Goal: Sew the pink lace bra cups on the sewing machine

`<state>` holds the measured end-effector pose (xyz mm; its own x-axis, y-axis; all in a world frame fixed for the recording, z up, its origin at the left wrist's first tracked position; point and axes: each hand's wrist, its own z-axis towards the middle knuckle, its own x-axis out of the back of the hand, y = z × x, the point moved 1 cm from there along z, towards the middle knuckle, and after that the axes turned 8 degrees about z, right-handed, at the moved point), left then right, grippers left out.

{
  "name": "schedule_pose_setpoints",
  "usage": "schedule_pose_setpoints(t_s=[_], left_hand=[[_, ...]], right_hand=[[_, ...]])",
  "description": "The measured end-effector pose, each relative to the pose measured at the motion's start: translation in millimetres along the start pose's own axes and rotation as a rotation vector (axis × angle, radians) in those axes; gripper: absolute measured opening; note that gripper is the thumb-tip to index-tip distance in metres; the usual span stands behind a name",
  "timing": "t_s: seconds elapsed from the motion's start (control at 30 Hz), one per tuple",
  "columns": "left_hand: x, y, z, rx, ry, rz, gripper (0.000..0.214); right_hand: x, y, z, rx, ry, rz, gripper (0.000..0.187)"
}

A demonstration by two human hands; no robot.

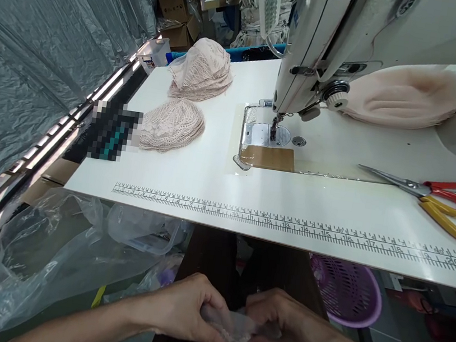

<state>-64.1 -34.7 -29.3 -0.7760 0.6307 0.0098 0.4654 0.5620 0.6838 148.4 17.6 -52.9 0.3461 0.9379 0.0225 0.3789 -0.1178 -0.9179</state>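
Over my lap, below the table's front edge, my left hand (199, 314) and my right hand (281, 334) pinch a small pale translucent piece (237, 331) from both sides. It looks like thin fabric or plastic with something lacy inside; its exact kind I cannot make out. Up on the white table (193, 180) lie two stacks of beige lace pieces, the far stack (203, 71) and the near stack (172, 126). The sewing machine's needle and presser foot (275, 128) stand over the metal plate, with no fabric under them.
Red-and-yellow-handled scissors (424, 190) lie at the table's right. Beige padded cups (403, 96) rest behind the machine head (313, 47). A purple basket (344, 292) stands under the table; a clear plastic bag (50, 253) and a plastic box (145, 230) are at lower left.
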Motion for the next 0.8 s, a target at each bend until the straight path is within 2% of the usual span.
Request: schedule_pose_setpoints(t_s=[0.2,0.3,0.57,0.8], left_hand=[[1.0,-0.1,2.9,0.055,-0.004,-0.039,0.027],[2.6,-0.9,2.2,0.063,-0.033,-0.067,0.028],[3.4,-0.6,2.2,0.071,-0.047,-0.063,0.024],[2.8,-2.7,1.5,0.108,-0.052,-0.061,0.024]], right_hand=[[4.9,-3.8,-1.0,-0.02,0.009,-0.003,0.003],[8.2,-3.2,-2.2,-0.01,0.017,0.016,0.009],[15.4,2.7,0.4,0.032,-0.102,0.11,0.016],[17.7,2.2,-2.9,0.016,-0.107,0.156,0.014]])
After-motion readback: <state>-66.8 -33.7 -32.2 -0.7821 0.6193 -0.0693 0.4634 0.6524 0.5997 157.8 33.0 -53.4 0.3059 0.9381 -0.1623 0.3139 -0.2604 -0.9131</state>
